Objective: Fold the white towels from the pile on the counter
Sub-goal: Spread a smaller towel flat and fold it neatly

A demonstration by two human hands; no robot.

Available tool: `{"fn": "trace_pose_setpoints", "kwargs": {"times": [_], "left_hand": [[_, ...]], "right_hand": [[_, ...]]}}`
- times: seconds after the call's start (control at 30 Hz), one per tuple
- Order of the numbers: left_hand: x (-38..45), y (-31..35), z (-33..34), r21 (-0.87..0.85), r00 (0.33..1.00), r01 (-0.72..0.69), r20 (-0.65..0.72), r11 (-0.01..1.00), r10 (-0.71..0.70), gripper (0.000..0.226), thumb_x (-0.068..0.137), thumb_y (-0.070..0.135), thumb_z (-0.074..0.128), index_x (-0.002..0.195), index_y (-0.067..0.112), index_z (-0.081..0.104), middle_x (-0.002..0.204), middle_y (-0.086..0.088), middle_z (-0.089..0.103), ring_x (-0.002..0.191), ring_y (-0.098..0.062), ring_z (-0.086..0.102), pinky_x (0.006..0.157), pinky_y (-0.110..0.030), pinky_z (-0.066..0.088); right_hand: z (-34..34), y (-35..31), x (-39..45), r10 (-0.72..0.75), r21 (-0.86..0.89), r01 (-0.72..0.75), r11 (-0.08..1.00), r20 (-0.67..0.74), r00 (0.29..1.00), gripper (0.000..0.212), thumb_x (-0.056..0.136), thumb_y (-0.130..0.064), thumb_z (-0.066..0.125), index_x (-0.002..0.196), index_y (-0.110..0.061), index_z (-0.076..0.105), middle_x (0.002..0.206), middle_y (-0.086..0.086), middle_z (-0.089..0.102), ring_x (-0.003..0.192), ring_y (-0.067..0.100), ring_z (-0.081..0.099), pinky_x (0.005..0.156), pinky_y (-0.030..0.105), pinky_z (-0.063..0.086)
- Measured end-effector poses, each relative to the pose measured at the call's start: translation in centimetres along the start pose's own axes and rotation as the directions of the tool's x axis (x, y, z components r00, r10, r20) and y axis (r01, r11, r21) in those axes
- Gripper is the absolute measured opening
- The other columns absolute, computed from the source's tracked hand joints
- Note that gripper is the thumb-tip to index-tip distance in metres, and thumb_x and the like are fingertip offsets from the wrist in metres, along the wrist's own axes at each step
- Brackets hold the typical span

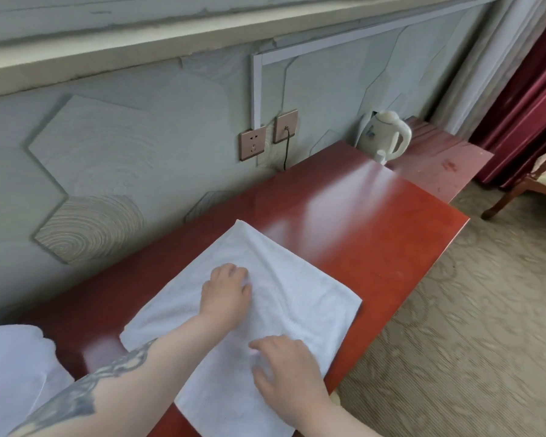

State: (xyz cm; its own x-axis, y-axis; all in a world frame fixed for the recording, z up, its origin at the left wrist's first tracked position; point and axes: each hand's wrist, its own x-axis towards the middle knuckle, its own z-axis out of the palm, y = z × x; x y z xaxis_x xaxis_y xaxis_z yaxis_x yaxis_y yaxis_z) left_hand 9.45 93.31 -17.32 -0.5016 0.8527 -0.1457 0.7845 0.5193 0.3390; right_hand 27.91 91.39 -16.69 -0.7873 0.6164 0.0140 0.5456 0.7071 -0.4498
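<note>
Towel pile sits at the desk's left end. White towel lies flat mid-desk, near corner overhanging the front edge. My left hand and right hand press it, fingers relaxed, gripping nothing. Kettle at far right corner.

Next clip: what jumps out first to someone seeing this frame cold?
A white towel spread on the red counter, with the left hand at its middle and the right hand near its front edge, both resting on it. More white cloth lies far left; a kettle stands by the wall.
</note>
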Motion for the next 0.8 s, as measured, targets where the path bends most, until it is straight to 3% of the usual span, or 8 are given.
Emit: {"fn": "trace_pose_setpoints", "kwargs": {"times": [0.1,0.17,0.27,0.4,0.53,0.67,0.73,0.8], "left_hand": [[1.8,-1.8,-1.2,-0.068,0.977,0.205,-0.039,0.976,-0.208,0.035,0.096,0.025,0.042,0.129,0.018,0.05,0.133,-0.006,0.044,0.124,-0.027,0.036,0.097,-0.038,0.037],[2.9,-2.9,-1.9,-0.14,0.94,0.329,-0.042,0.934,-0.338,0.035,0.095,0.025,0.045,0.128,0.015,0.051,0.131,-0.011,0.044,0.119,-0.032,0.037,0.095,-0.039,0.037],[4.3,-3.3,-2.6,-0.167,0.896,0.433,-0.025,0.886,-0.443,0.027,0.094,0.029,0.048,0.117,0.016,0.054,0.125,-0.012,0.045,0.116,-0.032,0.038,0.093,-0.04,0.036],[5.5,-3.8,-2.6,-0.159,0.876,0.474,-0.009,0.866,-0.482,0.022,0.092,0.03,0.049,0.105,0.014,0.059,0.118,-0.012,0.048,0.114,-0.033,0.041,0.09,-0.04,0.037],[6.0,-4.0,-1.8,-0.074,0.889,0.449,-0.069,0.891,-0.453,0.027,0.1,0.027,0.042,0.111,0.007,0.056,0.118,-0.014,0.049,0.111,-0.033,0.044,0.088,-0.042,0.039],[5.9,-4.3,-1.2,-0.09,0.911,0.351,-0.199,0.932,-0.362,0.016,0.102,0.023,0.038,0.098,0.008,0.043,0.093,-0.011,0.059,0.095,-0.035,0.056,0.072,-0.042,0.041],[5.7,-4.8,-1.0,-0.055,0.921,0.298,-0.245,0.953,-0.303,0.018,0.102,0.023,0.037,0.09,0.011,0.032,0.069,-0.003,0.053,0.074,-0.032,0.059,0.058,-0.035,0.037],[5.7,-5.5,-1.1,-0.014,0.94,0.252,-0.235,0.968,-0.248,0.021,0.102,0.025,0.038,0.088,0.012,0.029,0.065,-0.001,0.051,0.062,-0.028,0.055,0.053,-0.032,0.033]], "right_hand": [[-2.4,2.4,3.3,0.168,0.014,-0.167,0.986,-0.112,0.979,0.03,0.081,-0.029,0.05,0.109,-0.031,0.06,0.109,-0.018,0.061,0.101,0.01,0.057,0.083,0.023,0.041],[-3.5,3.9,5.1,0.26,-0.026,-0.259,0.965,0.01,0.966,0.04,0.093,-0.026,0.046,0.132,-0.028,0.048,0.14,-0.011,0.044,0.13,0.014,0.038,0.101,0.029,0.034],[-4.0,5.1,6.8,0.271,-0.102,-0.261,0.96,0.11,0.956,0.049,0.1,-0.024,0.037,0.148,-0.027,0.027,0.159,-0.003,0.014,0.145,0.016,0.013,0.114,0.032,0.017],[-2.7,7.3,7.8,0.282,-0.224,-0.247,0.943,0.14,0.949,0.056,0.099,-0.016,0.038,0.152,-0.023,0.02,0.161,-0.001,0.009,0.148,0.017,0.011,0.118,0.035,0.015],[-1.8,9.0,7.9,0.257,-0.304,-0.237,0.923,0.029,0.966,0.055,0.072,-0.016,0.074,0.126,-0.014,0.062,0.135,0.008,0.057,0.121,0.027,0.058,0.093,0.043,0.05],[-1.6,9.8,7.4,0.263,-0.337,-0.24,0.91,0.024,0.964,0.051,0.089,-0.029,0.034,0.134,-0.019,0.055,0.141,0.004,0.052,0.126,0.027,0.053,0.1,0.047,0.045],[-1.5,10.3,7.2,0.297,-0.356,-0.269,0.895,0.025,0.955,0.055,0.091,-0.034,0.026,0.141,-0.023,0.046,0.148,0.0,0.044,0.133,0.026,0.046,0.106,0.048,0.04],[-1.4,10.5,7.0,0.309,-0.353,-0.275,0.894,0.042,0.95,0.058,0.094,-0.038,0.016,0.15,-0.027,0.029,0.156,-0.004,0.028,0.143,0.025,0.03,0.112,0.048,0.03]]}}
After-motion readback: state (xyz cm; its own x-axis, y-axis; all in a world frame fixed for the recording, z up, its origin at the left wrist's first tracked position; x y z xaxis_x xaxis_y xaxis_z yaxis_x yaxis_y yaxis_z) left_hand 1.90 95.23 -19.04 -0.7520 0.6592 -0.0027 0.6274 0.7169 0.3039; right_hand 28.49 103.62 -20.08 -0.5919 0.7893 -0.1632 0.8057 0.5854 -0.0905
